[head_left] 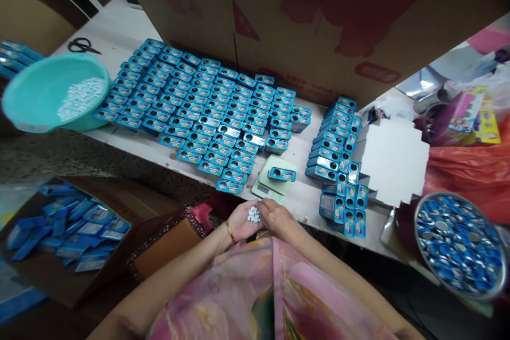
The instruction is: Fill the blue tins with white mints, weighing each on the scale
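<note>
My left hand (239, 221) is cupped palm up just below the table's front edge, holding a small heap of white candies (254, 214). Against that heap lies my right hand (278, 218), its fingers bent together at the candies' right side; whatever is between its fingertips is hidden. Beyond both hands is a pale green kitchen scale (262, 186), with one blue tin (282, 174) standing on it. Rows of similar blue tins (211, 127) with round holes in their tops cover the table to the left. Another group of blue tins (334, 144) stands to the right.
A turquoise basin (35, 101) with white candies is at the left, scissors (83, 45) behind it. A carton of blue packs (147, 202) sits lower left. At right are a white box (394, 162) and a pot of blue-silver caps (420, 223). A large carton (279, 26) stands behind.
</note>
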Demonstrator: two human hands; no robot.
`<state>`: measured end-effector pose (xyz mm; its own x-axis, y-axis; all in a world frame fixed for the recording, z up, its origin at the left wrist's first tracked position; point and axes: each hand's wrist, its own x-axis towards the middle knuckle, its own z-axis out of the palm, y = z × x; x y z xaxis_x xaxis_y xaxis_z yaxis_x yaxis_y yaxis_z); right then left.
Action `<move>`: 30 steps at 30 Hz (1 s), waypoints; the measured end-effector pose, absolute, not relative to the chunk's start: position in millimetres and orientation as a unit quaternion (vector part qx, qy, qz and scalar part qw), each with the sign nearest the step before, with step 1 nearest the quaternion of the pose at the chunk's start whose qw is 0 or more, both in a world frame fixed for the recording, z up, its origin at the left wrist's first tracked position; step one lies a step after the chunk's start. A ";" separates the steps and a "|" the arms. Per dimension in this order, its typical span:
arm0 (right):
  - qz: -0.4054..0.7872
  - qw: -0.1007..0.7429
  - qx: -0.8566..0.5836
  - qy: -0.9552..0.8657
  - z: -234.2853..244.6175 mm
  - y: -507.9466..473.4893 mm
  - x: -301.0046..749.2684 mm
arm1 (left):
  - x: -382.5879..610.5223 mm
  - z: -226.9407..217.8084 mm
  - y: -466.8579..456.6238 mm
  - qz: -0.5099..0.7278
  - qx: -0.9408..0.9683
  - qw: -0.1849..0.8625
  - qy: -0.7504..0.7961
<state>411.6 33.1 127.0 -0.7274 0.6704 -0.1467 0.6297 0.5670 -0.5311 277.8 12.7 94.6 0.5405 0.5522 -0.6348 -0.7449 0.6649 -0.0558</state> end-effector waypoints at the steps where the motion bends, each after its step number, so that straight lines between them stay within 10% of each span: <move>1: 0.288 0.047 -0.376 -0.880 127.7 36.1 412.7 | 278.9 95.4 15.9 0.380 -0.159 0.861 0.297; 12: 0.270 0.193 -0.478 -0.813 124.6 106.6 436.1 | 278.5 103.5 62.4 0.426 -0.124 0.846 0.294; 30: 0.260 0.082 -0.331 -0.903 115.1 18.5 411.1 | 275.1 97.2 0.0 0.359 -0.180 0.877 0.263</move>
<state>411.1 18.5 115.1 -0.7675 0.6406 -0.0237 0.5552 0.6458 -0.5242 275.1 0.0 97.2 0.6048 0.5348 -0.5901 -0.7241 0.6776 -0.1281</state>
